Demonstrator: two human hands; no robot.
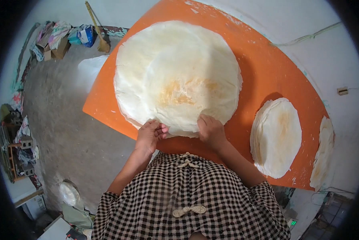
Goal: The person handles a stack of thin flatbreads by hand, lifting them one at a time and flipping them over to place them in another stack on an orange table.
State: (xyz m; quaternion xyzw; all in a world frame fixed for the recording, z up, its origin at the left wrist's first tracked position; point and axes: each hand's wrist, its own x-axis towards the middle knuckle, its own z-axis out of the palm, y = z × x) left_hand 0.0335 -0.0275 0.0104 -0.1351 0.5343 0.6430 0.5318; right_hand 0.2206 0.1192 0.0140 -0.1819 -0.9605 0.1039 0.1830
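A large stack of thin round flatbreads [179,69], pale with browned patches near its middle, lies on an orange tabletop [251,72]. At the stack's near left edge, my left hand [152,132] pinches the rim of a thin sheet between thumb and fingers. My right hand [209,129] grips the near right edge, its fingers curled over the rim. Between the two hands the edges of lower sheets show. How many sheets each hand holds, I cannot tell.
A smaller flatbread stack [277,138] stands to the right, with more flatbread pieces [322,154] at the table's far right end. A broom [103,45], a cardboard box [61,49] and bags stand along the wall at the upper left. A white wall borders the table.
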